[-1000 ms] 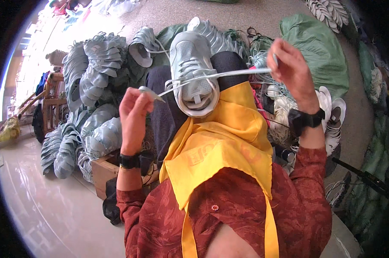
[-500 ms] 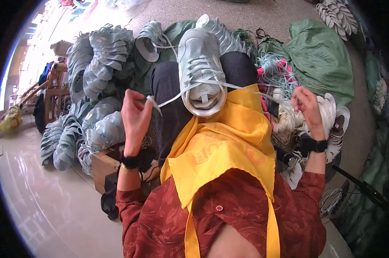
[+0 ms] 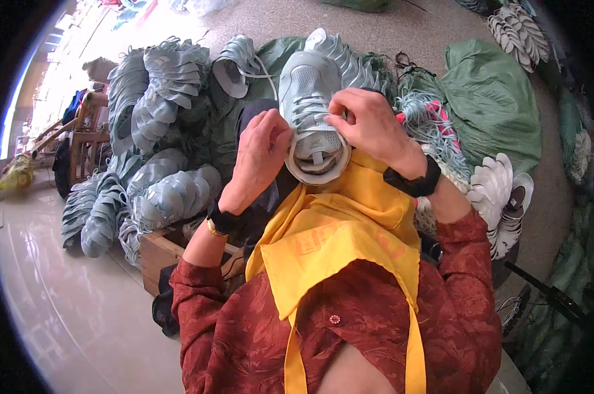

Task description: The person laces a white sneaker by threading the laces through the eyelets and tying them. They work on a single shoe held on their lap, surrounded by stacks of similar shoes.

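Note:
A pale grey-green sneaker upper [image 3: 310,72] rests between my knees, toe pointing away, its open collar toward me. A light shoelace [image 3: 308,117] crosses its tongue in several rows. At the upper's left edge is my left hand [image 3: 261,151], fingers closed in a pinch at the top row of lace. My right hand [image 3: 374,128] bends over the right edge from the other side, thumb and forefinger pinched on the lace near the eyelets. The loose lace ends are hidden by my hands.
Nested stacks of pale uppers [image 3: 169,82] lie to the left, beside a wooden box [image 3: 157,259]. A green sack [image 3: 494,98], bundled blue laces [image 3: 420,111] and white uppers [image 3: 490,190] are at the right. A yellow apron [image 3: 336,230] covers my lap.
Both hands have moved inward from out at the sides to the upper's edges. The lace ends, drawn out sideways before, no longer show. The upper has shifted slightly right.

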A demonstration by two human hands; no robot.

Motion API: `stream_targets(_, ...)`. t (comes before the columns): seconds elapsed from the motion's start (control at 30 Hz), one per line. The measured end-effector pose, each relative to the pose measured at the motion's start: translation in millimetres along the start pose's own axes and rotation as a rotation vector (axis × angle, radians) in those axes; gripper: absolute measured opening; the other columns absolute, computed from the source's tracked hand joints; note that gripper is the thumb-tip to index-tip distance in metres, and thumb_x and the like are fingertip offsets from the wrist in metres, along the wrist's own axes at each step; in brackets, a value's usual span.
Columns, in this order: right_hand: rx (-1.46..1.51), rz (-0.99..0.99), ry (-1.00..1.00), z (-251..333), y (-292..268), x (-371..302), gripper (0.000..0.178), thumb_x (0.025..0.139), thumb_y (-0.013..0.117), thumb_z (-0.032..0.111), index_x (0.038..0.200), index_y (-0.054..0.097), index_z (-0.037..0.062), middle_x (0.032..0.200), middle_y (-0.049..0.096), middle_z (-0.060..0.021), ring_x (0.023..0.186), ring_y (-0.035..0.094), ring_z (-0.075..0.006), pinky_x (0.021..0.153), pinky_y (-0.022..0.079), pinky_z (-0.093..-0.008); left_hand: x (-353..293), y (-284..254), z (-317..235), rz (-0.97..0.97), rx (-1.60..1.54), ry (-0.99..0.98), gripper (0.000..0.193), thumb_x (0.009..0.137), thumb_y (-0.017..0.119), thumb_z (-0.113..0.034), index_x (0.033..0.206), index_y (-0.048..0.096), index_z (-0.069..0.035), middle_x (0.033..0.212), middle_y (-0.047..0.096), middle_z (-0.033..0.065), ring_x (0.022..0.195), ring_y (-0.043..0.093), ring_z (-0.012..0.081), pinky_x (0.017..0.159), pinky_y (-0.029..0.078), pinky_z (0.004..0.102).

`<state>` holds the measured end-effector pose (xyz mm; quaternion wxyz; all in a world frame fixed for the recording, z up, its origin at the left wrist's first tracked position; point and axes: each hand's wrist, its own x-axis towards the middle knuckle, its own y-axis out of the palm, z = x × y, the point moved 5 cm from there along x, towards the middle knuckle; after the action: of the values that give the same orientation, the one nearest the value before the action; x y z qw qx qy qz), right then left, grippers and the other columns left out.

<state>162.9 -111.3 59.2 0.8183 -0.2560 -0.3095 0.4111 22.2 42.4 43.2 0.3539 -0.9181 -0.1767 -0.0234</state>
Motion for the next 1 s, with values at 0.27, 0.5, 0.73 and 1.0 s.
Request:
stream_targets(0.27, 0.381, 0.167, 0.160, 0.0, 5.2, 15.7, 0.010, 0.090, 0.071, 0.009, 0.089, 0.069, -0.0008, 0.084, 0.073, -0.0100, 0.072, 0.070, -0.0221, 0.069, 0.055, -0.0367, 6.4, 12.0, 20.7, 0.017, -0.398, -0.070, 0.012, 0.095, 0.066, 0.000, 0.099, 0.055, -0.002, 0.086, 0.059, 0.0010, 0.078, 0.055, 0.0075, 0.066, 0.044, 0.0250)
stream_targets(0.5, 0.883, 0.173, 0.369, -18.0, 3.2, 9.4, 0.012, 0.098, 0.069, 0.011, 0.107, 0.069, 0.0044, 0.088, 0.073, -0.0025, 0.063, 0.053, 0.0001, 0.054, 0.040, -0.0155, 13.0, 4.8, 8.5, 0.076, -0.256, -0.070, 0.015, 0.086, 0.064, 0.001, 0.097, 0.054, -0.001, 0.079, 0.058, 0.0083, 0.068, 0.054, 0.0129, 0.063, 0.046, 0.0287)
stream_targets(0.73, 0.871, 0.117, 0.359, -37.5, 0.1, -3.7, 0.014, 0.098, 0.069, 0.012, 0.110, 0.069, 0.0034, 0.090, 0.073, -0.0022, 0.062, 0.053, -0.0011, 0.055, 0.043, -0.0169, 17.4, 0.8, -3.2, -0.058, 0.088, 0.142, 0.012, 0.089, 0.063, 0.001, 0.097, 0.055, 0.000, 0.079, 0.058, 0.0130, 0.068, 0.058, 0.0264, 0.063, 0.048, 0.0344)
stream_targets(1.0, 0.741, 0.197, 0.465, -42.6, -1.0, -15.8, 0.018, 0.101, 0.067, 0.017, 0.112, 0.068, 0.0027, 0.087, 0.070, -0.0004, 0.064, 0.055, -0.0008, 0.056, 0.046, -0.0172, 13.7, 5.8, 18.6, 0.092, -0.382, -0.087, 0.007, 0.092, 0.062, -0.003, 0.092, 0.056, 0.000, 0.091, 0.053, 0.0021, 0.081, 0.053, 0.0161, 0.073, 0.044, 0.0291)
